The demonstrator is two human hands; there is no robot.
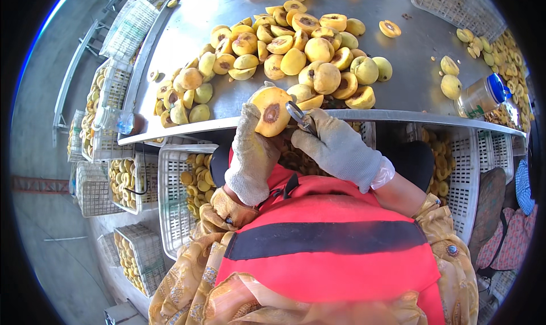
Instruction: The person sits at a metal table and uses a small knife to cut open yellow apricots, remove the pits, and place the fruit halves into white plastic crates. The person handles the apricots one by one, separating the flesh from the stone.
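Observation:
My left hand (pixel 250 160), in a pale work glove, grips a yellow peach half (pixel 272 120) with its cut face and brown pit hollow turned up. In my gloved right hand (pixel 344 151) is a metal loop-ended pitting tool (pixel 296 112), its loop beside the right edge of the peach half. Both hands are at the near edge of the metal table (pixel 409 69). Just beyond them lies a heap of peach halves (pixel 293 60), some cut side up and some skin side up. The tool's handle is mostly hidden in my fingers.
A clear jar with a blue lid (pixel 483 95) stands at the table's right. White plastic crates (pixel 172 211) of peach halves flank my lap, and more crates (pixel 111 106) stand at left. Another crate (pixel 455 6) sits at the far right. The table's raised metal rim (pixel 182 130) runs before me.

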